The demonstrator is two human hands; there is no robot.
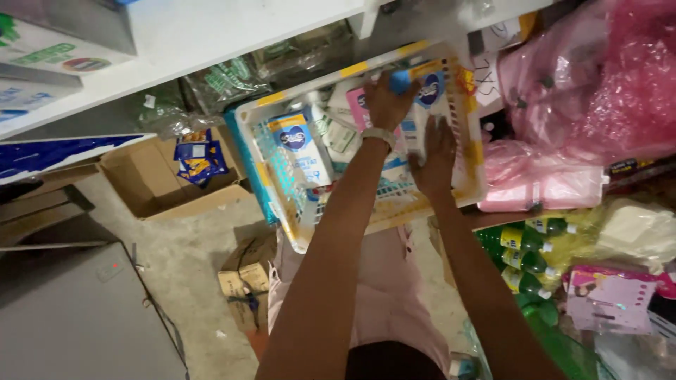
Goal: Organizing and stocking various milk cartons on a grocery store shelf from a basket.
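Observation:
A white plastic basket (pixel 470 151) with yellow stickers on its rim sits tilted under a white shelf. It holds several white and blue packs and a pink one. My left hand (pixel 384 104), with a pale watch on the wrist, grips the upper edge of a white and blue pack (pixel 431 90) at the basket's far side. Just below it, my right hand (pixel 434 156) lies flat on the lower part of the same pack, fingers stretched out. Another white and blue pack (pixel 299 144) lies in the basket's left half.
An open cardboard box (pixel 151 184) with blue packets stands on the concrete floor at left; a smaller box (pixel 243 281) is nearer me. Pink plastic bags (pixel 598 77) fill the upper right. Green bottles (pixel 524 264) and pink packets (pixel 609 299) lie at right. A white shelf (pixel 211 32) runs overhead.

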